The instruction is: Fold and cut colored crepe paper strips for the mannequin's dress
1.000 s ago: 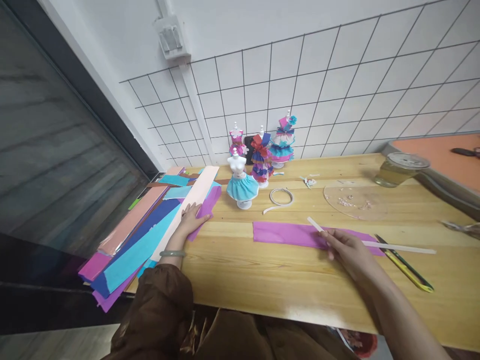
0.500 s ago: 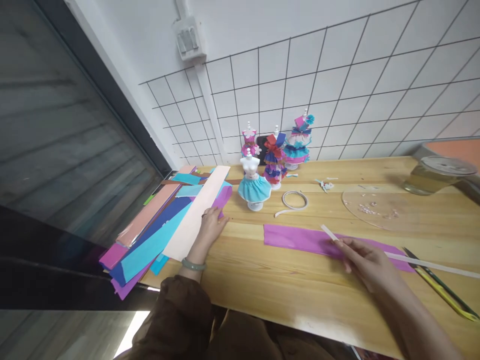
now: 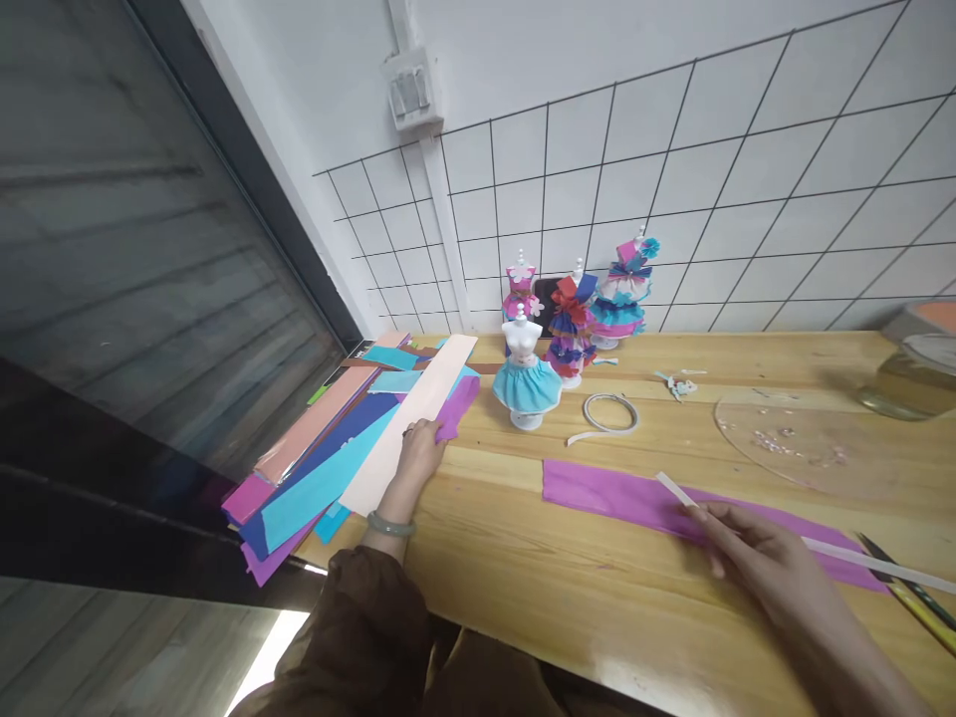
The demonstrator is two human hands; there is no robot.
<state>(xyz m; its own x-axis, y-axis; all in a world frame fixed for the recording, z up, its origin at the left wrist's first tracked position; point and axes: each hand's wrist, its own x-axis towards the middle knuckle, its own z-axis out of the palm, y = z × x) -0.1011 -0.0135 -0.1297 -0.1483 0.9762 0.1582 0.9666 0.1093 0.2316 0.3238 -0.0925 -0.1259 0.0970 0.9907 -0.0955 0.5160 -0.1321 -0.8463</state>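
My left hand point(image 3: 419, 453), a bracelet on its wrist, rests at the paper pile with its fingers curled onto the end of a purple crepe paper strip point(image 3: 459, 406). Beside it, under the wrist, lies a pale pink strip point(image 3: 418, 418). My right hand point(image 3: 754, 553) pinches a narrow white tape strip point(image 3: 673, 488), whose long tail runs off to the right. Below that tape, another purple crepe strip point(image 3: 597, 494) lies flat on the table. Between my hands, farther back, stands a small white dress form point(image 3: 521, 341) in a turquoise skirt point(image 3: 527, 386).
Several decorated dress forms point(image 3: 572, 319) stand by the gridded wall. A coil of white tape point(image 3: 634, 413) lies near a clear round plate point(image 3: 736, 448) with small beads. Yellow-handled scissors point(image 3: 922, 612) are at right, a jar point(image 3: 911, 383) behind. Coloured paper strips point(image 3: 321, 483) overhang the left edge.
The view has swung slightly left. My left hand's fingers have curled in at the purple strip's end. My right hand still pinches the white tape over the other purple strip.
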